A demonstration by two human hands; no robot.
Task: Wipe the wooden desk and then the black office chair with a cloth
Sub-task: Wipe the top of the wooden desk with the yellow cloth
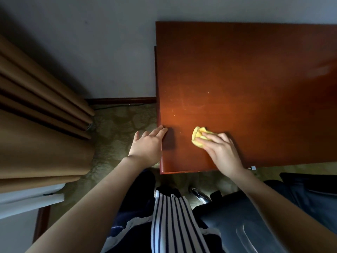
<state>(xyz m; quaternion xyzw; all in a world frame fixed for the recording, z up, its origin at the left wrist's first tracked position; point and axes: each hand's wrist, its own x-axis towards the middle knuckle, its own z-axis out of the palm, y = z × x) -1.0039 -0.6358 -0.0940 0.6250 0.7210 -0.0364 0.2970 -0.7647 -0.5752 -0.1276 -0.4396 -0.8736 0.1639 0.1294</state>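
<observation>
Two hands met the tabletop [255, 70]: the left hand [147, 145] rested straight, relaxed fingers on its left edge, the right hand [221, 151] pressed spread fingers onto the yellow cloth [197, 136] near the front corner, with the black chair [237, 220] lower right

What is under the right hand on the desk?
A crumpled yellow cloth lies under the right hand, pressed on the wooden desk. Its left part pokes out past the fingers; the rest is covered by the hand.
</observation>
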